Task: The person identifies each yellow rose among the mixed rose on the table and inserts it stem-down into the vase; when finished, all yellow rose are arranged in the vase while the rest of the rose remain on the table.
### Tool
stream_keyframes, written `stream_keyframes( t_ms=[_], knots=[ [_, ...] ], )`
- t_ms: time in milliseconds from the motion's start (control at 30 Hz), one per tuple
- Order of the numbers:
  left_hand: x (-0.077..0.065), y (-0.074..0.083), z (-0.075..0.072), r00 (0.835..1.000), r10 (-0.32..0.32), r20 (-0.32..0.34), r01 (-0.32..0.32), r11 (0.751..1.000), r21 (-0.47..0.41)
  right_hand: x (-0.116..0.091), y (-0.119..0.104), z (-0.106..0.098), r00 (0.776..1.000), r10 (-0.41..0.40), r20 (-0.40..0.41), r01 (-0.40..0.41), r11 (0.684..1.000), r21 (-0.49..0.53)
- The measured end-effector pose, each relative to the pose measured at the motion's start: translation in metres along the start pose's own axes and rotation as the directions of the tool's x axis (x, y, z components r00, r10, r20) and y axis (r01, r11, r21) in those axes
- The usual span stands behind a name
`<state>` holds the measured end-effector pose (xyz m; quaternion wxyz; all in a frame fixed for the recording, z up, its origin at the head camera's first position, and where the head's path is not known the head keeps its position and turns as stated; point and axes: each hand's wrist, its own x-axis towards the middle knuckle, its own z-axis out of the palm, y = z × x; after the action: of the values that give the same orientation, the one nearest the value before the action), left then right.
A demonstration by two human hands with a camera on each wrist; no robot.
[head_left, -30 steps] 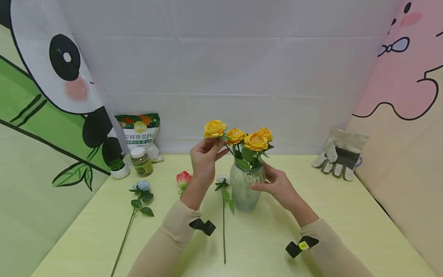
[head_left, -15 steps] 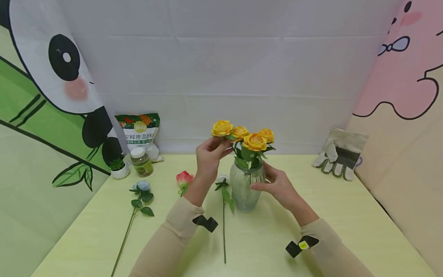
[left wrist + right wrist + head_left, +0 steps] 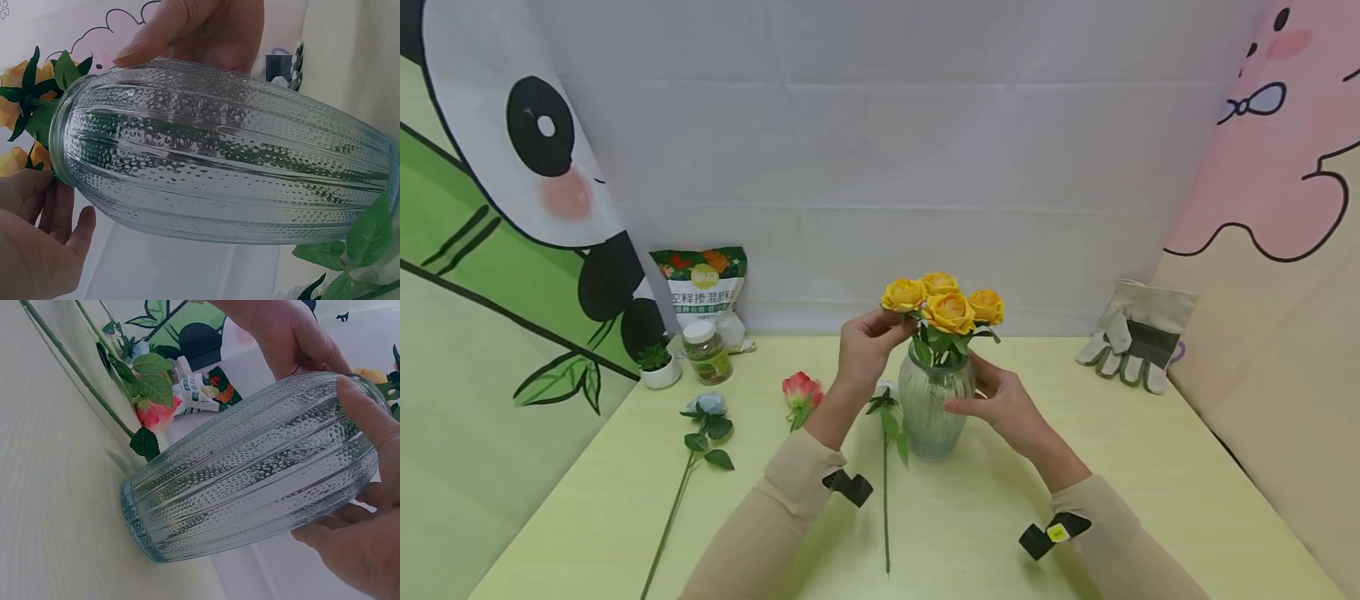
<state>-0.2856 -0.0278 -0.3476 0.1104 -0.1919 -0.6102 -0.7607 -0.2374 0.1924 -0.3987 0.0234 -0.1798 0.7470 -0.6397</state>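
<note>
A ribbed clear glass vase (image 3: 931,408) stands upright on the table with several yellow roses (image 3: 950,313) in its mouth, their leaves spreading over the rim. My left hand (image 3: 867,350) pinches the leftmost yellow rose (image 3: 903,295) just under its bloom, beside the rim. Part of that stem is hidden by the fingers. My right hand (image 3: 1009,408) grips the vase's right side, thumb across the front and fingers behind. In the right wrist view the textured glass (image 3: 262,469) shows green stems dimly through it.
A white rose (image 3: 883,400) lies just left of the vase, with a red-pink flower (image 3: 801,390) and a light blue rose (image 3: 706,406) further left. At the back left stand a jar (image 3: 707,353), a potted plant (image 3: 657,365) and a bag (image 3: 706,287); gloves (image 3: 1138,337) lie back right.
My left hand has moved right with the leftmost yellow rose, bringing its bloom in close to the others. The neighbouring roses have shifted in the vase. My right hand stays on the glass.
</note>
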Motion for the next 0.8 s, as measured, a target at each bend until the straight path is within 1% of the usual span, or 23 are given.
stream_keyframes(
  t_ms=[133,200,300,433,667,800],
  knots=[
    [0.001,-0.001,0.001,1.0,-0.022,0.002,0.022,0.999,-0.032,0.001,0.0,0.0,1.0,-0.005,0.003,0.005,1.0,-0.001],
    [0.002,-0.001,0.002,0.999,-0.032,-0.01,0.032,0.999,-0.041,0.001,-0.001,0.0,1.0,-0.01,0.006,0.01,1.0,0.001],
    [0.003,0.001,0.003,0.999,-0.038,-0.017,0.038,0.999,-0.026,0.002,-0.001,0.0,1.0,-0.018,0.011,0.018,1.0,0.004],
    [0.004,0.001,0.003,0.999,-0.052,0.003,0.052,0.999,0.001,0.001,-0.002,-0.001,1.0,-0.023,0.014,0.023,1.0,-0.001],
    [-0.004,0.0,0.0,0.989,-0.146,0.025,0.142,0.985,0.102,0.001,-0.001,-0.001,0.999,-0.031,0.021,0.031,1.0,0.001],
    [-0.008,0.0,-0.002,0.988,-0.154,0.013,0.152,0.984,0.09,0.001,-0.001,-0.001,0.999,-0.028,0.017,0.029,1.0,-0.009]
  ],
)
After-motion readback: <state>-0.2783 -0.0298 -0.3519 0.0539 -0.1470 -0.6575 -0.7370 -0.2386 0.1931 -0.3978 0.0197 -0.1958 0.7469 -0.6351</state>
